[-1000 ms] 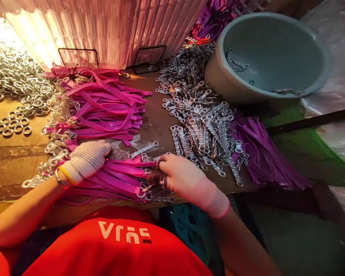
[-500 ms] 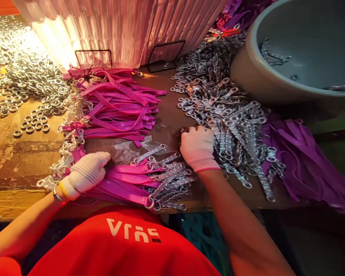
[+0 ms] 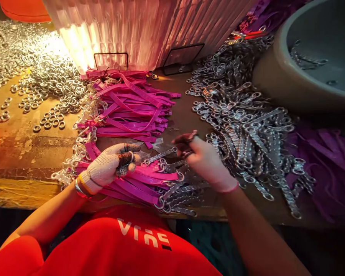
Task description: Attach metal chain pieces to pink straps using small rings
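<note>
Resting on the near pile of pink straps [image 3: 138, 180], the left hand [image 3: 109, 166] stays loosely curled; the right hand [image 3: 202, 159] pinches something small, unclear. Straps look limp, slippery; best gripped at ringed ends.

Gloved left hand [image 3: 109, 167] rests on pink straps [image 3: 138, 180]; right hand [image 3: 208, 163] lifts beside the chain pile [image 3: 247, 126].

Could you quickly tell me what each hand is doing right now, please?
Left hand: resting on the pink straps, fingers curled.
Right hand: pinching something small; cannot tell what.
</note>
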`<control>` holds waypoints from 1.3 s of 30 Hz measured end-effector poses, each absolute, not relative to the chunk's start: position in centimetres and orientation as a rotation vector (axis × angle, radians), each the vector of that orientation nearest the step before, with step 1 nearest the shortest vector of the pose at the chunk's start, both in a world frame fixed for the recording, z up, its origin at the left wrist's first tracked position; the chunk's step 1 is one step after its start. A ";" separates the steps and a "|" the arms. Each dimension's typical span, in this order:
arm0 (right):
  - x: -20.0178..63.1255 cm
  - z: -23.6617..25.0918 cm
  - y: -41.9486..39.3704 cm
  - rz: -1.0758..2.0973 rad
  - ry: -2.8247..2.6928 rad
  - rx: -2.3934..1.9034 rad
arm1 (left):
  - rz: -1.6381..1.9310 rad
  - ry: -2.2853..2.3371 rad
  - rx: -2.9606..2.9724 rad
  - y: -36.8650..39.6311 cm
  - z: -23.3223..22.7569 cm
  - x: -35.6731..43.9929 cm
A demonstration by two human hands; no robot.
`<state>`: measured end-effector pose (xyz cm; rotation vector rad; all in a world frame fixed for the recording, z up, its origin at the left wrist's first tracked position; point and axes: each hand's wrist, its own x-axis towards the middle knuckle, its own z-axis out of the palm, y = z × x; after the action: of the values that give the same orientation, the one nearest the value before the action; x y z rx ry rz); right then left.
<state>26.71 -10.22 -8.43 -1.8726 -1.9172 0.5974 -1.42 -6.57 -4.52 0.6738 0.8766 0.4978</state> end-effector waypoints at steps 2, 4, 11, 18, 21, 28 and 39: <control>25.0 -7.3 -9.4 0.707 -2.206 -1.831 | 0.512 0.930 0.780 -6.8 -4.7 -0.8; 23.8 -6.6 -8.7 0.733 -2.471 -1.939 | 0.470 0.945 0.850 -7.0 -4.7 -0.4; 24.8 -6.4 -8.8 0.713 -2.739 -2.108 | 0.333 0.937 0.938 -7.3 -4.7 -0.4; 26.4 -6.0 -10.1 0.763 -2.724 -2.164 | 0.369 0.970 1.098 -7.6 -4.8 -0.2; 26.4 -5.1 -10.9 0.623 -2.479 -2.117 | 0.406 0.993 1.265 -7.8 -4.5 0.0; 21.8 -2.4 -13.8 0.571 -2.043 -1.558 | 0.379 0.966 1.654 -7.7 -4.6 0.2; 19.6 -2.2 -12.8 0.900 -2.101 -1.145 | 0.241 0.758 1.458 -7.6 -3.0 -0.3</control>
<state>19.61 -12.82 -2.19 -1.1448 -2.1011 0.9005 -0.34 -7.56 -3.02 1.4581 0.7584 0.2412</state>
